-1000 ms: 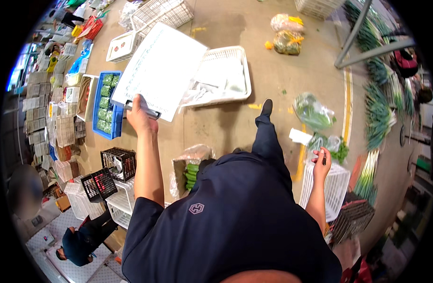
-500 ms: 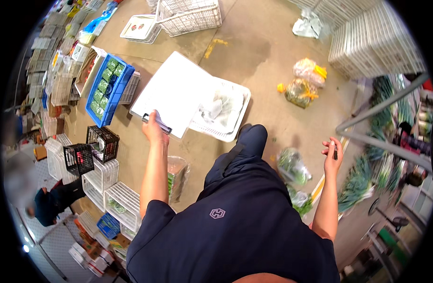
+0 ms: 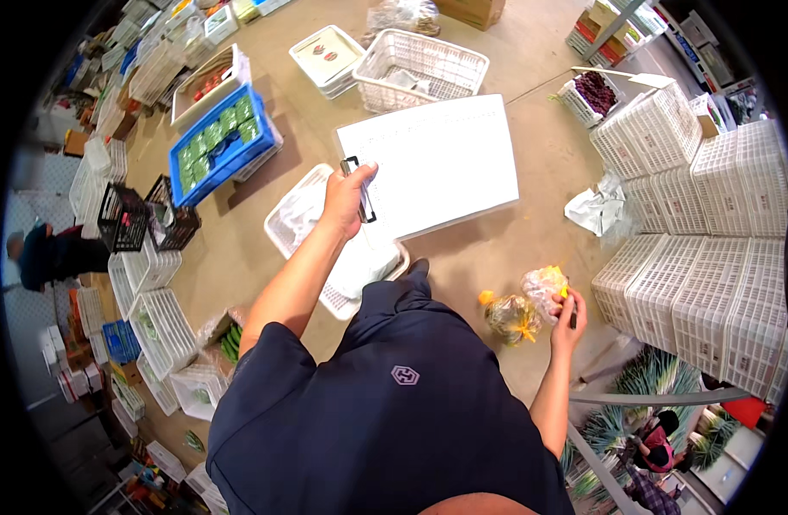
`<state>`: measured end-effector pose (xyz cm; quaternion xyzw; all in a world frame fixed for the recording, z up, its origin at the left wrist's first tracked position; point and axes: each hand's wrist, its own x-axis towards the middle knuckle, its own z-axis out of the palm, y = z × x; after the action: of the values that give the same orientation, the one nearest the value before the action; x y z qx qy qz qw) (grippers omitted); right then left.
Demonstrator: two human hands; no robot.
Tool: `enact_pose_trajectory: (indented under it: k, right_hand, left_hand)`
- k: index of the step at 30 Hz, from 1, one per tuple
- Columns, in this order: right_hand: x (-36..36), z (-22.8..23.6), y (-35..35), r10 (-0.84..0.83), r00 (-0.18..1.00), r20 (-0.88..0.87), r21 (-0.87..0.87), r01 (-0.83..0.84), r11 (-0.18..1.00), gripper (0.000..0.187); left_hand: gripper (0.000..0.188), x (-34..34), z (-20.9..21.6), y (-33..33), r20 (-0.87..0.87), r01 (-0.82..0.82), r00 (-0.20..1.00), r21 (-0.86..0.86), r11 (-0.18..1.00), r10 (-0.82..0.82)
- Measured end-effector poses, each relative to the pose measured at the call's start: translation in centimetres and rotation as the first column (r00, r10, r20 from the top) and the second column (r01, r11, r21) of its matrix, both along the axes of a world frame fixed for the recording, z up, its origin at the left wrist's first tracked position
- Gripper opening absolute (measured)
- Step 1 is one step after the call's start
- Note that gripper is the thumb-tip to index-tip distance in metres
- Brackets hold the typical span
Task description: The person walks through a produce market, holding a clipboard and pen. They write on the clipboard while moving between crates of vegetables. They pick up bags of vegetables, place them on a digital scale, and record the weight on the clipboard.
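My left hand [image 3: 346,202] grips a clipboard [image 3: 445,163] at its dark metal clip, the thumb on top of the white sheets. Faint lines of marks run along the far edge of the paper. A black pen [image 3: 573,321] sticks out of the curled fingers of my right hand [image 3: 567,324], which is held off to the right. In view just beside that hand, two tied plastic bags, one pale [image 3: 543,288] and one greenish [image 3: 510,319], stand on the floor. Partly hidden below the clipboard and my left arm are white plastic baskets [image 3: 278,215] with white bags in them.
A blue crate [image 3: 184,190] of green packs stands at the left, near black crates [image 3: 123,225]. White crates [image 3: 703,292] are stacked at the right, with a crumpled white bag [image 3: 596,209] beside them. Leeks [image 3: 647,378] and people [image 3: 657,446] appear lower right; another person [image 3: 63,257] stands far left.
My view has turned to the right, bringing the stacked crates further in. The clipboard has swung to the right and lies more level. My right hand now appears beside the tied bags.
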<state>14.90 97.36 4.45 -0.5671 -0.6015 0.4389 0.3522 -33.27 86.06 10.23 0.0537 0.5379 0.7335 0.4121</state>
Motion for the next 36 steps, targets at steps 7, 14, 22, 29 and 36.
enact_pose_trajectory:
  k: [7, 14, 22, 29, 36]
  right_hand:
    - [-12.0, 7.7, 16.6, 0.14, 0.99, 0.004, 0.155, -0.139, 0.978, 0.025]
    - [-21.1, 13.3, 40.4, 0.475, 0.839, 0.267, 0.572, -0.534, 0.623, 0.036]
    - [-35.4, 14.2, 61.8, 0.75, 0.566, 0.343, 0.658, -0.715, 0.238, 0.05]
    - [-45.4, 15.3, 78.4, 0.654, 0.61, 0.448, 0.649, -0.724, 0.231, 0.049]
    - [-50.8, 16.3, 95.8, 0.515, 0.722, 0.462, 0.644, -0.672, 0.365, 0.05]
  left_hand:
    - [0.035, -3.4, 4.1, 19.7, 0.094, 0.197, 0.975, 0.049, 0.979, -0.2]
    - [0.029, -3.5, 5.3, 39.9, 0.151, 0.146, 0.974, 0.163, 0.976, -0.171]
    - [0.032, -7.9, 5.8, 57.3, 0.212, 0.082, 0.97, 0.175, 0.981, -0.119]
    - [0.032, -15.9, 6.0, 75.0, 0.151, 0.107, 0.981, 0.121, 0.987, -0.125]
    - [0.035, -23.1, 7.3, 94.8, 0.128, 0.275, 0.948, 0.123, 0.953, -0.29]
